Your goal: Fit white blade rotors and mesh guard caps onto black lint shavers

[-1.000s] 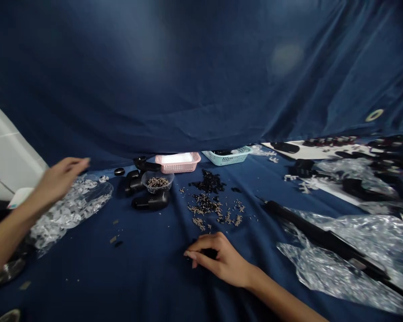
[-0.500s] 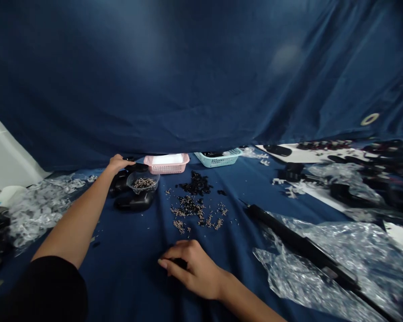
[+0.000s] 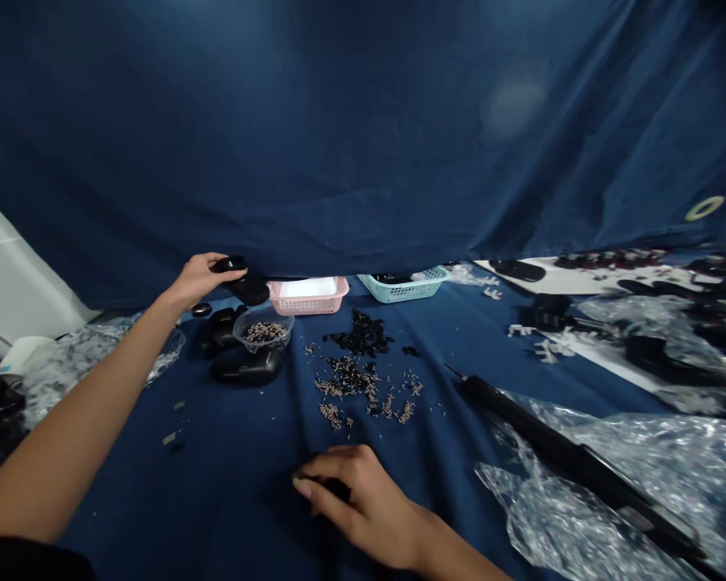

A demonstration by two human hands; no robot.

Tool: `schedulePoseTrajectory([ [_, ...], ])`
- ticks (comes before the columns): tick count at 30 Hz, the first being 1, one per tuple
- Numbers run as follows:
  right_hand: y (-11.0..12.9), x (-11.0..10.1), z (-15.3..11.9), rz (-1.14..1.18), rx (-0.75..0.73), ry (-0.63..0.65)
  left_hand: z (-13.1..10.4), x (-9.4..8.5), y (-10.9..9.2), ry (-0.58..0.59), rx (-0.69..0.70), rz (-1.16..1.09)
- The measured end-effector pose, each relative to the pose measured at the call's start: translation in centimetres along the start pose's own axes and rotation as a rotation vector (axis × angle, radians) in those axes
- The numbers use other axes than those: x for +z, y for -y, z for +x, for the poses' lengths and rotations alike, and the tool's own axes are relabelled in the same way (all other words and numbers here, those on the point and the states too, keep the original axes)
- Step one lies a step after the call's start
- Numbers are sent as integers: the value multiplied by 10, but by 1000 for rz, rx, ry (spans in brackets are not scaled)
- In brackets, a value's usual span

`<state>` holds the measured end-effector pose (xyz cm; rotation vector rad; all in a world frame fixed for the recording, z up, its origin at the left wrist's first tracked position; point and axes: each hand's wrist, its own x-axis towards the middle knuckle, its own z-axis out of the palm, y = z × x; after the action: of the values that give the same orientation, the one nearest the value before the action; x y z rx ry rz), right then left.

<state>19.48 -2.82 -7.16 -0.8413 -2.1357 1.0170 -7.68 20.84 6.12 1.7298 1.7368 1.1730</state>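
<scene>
My left hand (image 3: 201, 277) reaches far forward and grips a black plastic part (image 3: 231, 265) between thumb and fingers. A rounded black piece (image 3: 251, 290) shows just under it; whether the two are joined I cannot tell. Close by is a clear bowl (image 3: 242, 329) of small screws, with a black plastic housing (image 3: 248, 367) in front and another dark housing (image 3: 221, 329) at its left. My right hand (image 3: 360, 504) rests low on the blue cloth, fingers curled and thumb near the fingertip. What it holds, if anything, is hidden.
Loose screws (image 3: 369, 387) and a heap of small black parts (image 3: 363, 332) lie mid-cloth. Behind them stand a pink basket (image 3: 308, 303) and a turquoise basket (image 3: 404, 290). A black electric screwdriver (image 3: 538, 428) lies over clear plastic wrap (image 3: 659, 452) at right. A blue curtain (image 3: 351, 145) hangs behind.
My left hand has risen slightly and drawn left, lifting the black part. My right hand stays curled on the cloth. The view has shifted a little.
</scene>
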Motion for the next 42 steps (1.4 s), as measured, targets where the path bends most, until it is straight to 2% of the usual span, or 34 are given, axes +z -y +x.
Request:
schedulePoseTrajectory([
  [2, 1, 1, -1, 42, 18, -33, -32, -3, -10, 181, 44, -74],
  [5, 4, 3, -2, 104, 59, -101, -97, 4, -15, 393, 39, -114],
  [8, 7, 4, -4, 138, 108, -177, -165, 16, -8, 581, 15, -116],
  [11, 8, 3, -5, 155, 123, -187, -211, 24, 4, 685, -49, -185],
  [14, 10, 0, -6, 170, 113, -90, -230, 23, 14, 674, -90, -238],
  [17, 11, -5, -6, 155, 94, 20, -241, 20, 20, 692, -70, -195],
  [19, 10, -7, -7, 132, 97, 18, -251, 22, 23, 711, -49, -177],
  [21, 9, -8, -7, 111, 90, -36, -261, 24, 25, 721, -46, -191],
  [23, 8, -8, -8, 85, 49, -68, -265, 19, 24, 760, 3, -166],
  [26, 8, -2, -9, 32, 8, -45, -244, -10, 19, 946, 178, 15],
  [27, 9, 1, -9, 20, 14, -31, -229, -25, 18, 1005, 195, 65],
  [28, 10, 4, -9, 10, 23, -19, -211, -40, 19, 978, 151, 84],
  [30, 11, 11, -8, -2, 33, 0, -169, -68, 26, 745, 109, 132],
  [32, 11, 18, -7, -5, 37, 8, -125, -86, 42, 411, 57, 233],
  [33, 11, 21, -6, -6, 40, 7, -105, -90, 52, 284, 9, 300],
  [35, 11, 26, -5, -12, 46, 13, -71, -93, 76, 112, -107, 429],
  [38, 13, 28, -5, -18, 22, 25, -36, -86, 107, 4, -222, 557],
  [42, 15, 25, -7, -45, -53, -21, -12, -76, 134, -26, -282, 629],
])
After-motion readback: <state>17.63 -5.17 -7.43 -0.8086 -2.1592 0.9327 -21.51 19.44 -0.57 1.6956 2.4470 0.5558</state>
